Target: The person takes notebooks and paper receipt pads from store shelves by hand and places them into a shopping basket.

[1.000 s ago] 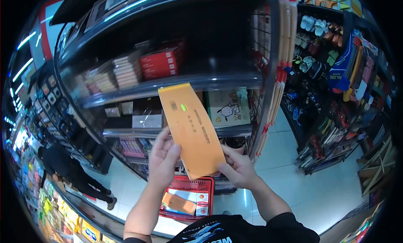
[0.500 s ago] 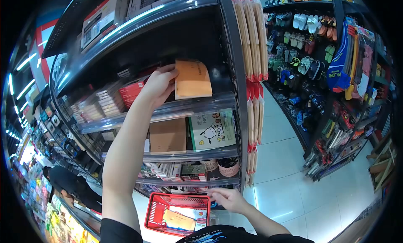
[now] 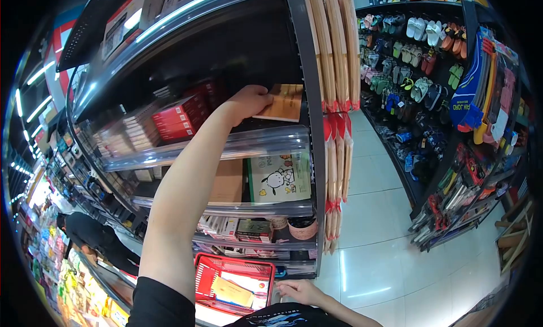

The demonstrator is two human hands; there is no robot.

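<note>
My left hand (image 3: pixel 253 104) reaches onto an upper dark shelf, its fingers closed on the left edge of an orange-brown notebook (image 3: pixel 287 101). The notebook lies tilted back near the shelf's right end, with small print on its cover. Lower down, my right hand (image 3: pixel 302 292) is closed with curled fingertips, right at the side of a red shopping basket (image 3: pixel 237 261); I cannot tell what those fingers hold. Inside the basket lies a similar orange-brown notebook (image 3: pixel 233 293) among other flat items.
Red boxes (image 3: pixel 176 119) stand left on the same shelf. Below are a green cartoon-dog notebook (image 3: pixel 283 177) and a pink pot (image 3: pixel 303 229). Long wrapped packs (image 3: pixel 331 50) hang on the shelf's end. Slippers (image 3: pixel 416 28) fill a rack at right. A person (image 3: pixel 93 239) in dark clothes bends at left.
My left hand has moved right and deeper into the shelf with the notebook, which has gone from upright to leaning back. My right hand has dropped slightly in view.
</note>
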